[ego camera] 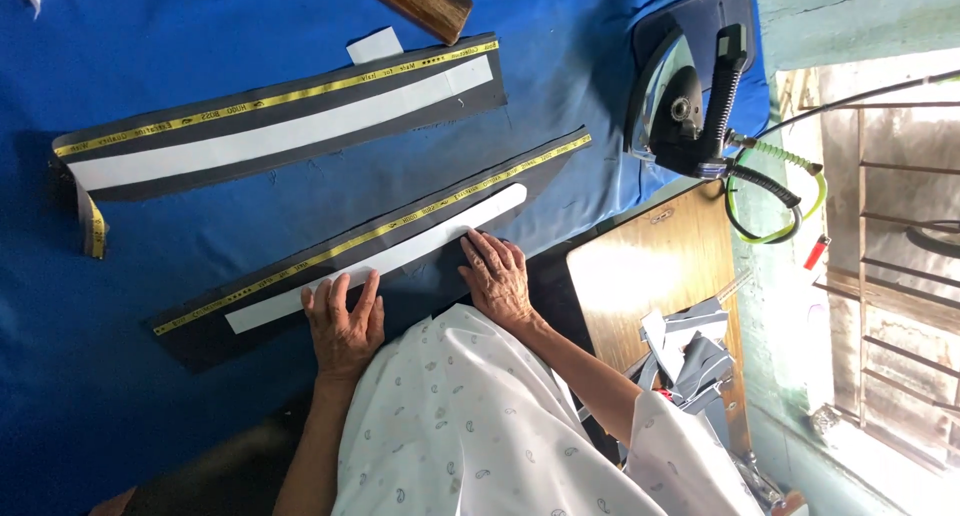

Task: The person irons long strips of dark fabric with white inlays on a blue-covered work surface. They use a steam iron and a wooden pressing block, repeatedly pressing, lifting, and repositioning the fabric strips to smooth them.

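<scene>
Presently, reading from the left: a blue cloth (150, 396) covers the work surface. On it lie two long dark fabric strips, each edged with a yellow printed tape and carrying a white strip along its middle. The far strip (280, 121) lies untouched, one end of its tape folded over at the left. The near strip (370, 246) lies slanted just in front of the person, and both hands are on it.

The left hand (345, 321) lies flat with its fingers spread, pressing on the white interlining strip (380, 261) near its lower-left part. The right hand (495, 276) lies flat as well, fingertips at the white strip's right portion. The hands are apart, neither closed around anything; both press down with open palms.

Judgement on the work in hand: the white strip appears to be being smoothed and aligned on the dark one. Doing this well calls for even pressure from both palms, keeping the white edge parallel to the yellow tape and free of ripples. Whether the white strip is already bonded cannot be told from this view.

To the right, an iron (690, 106) rests on its dark pad, cord trailing; beyond the cloth, a wooden board (650, 276) holds fabric scraps (690, 351).
</scene>
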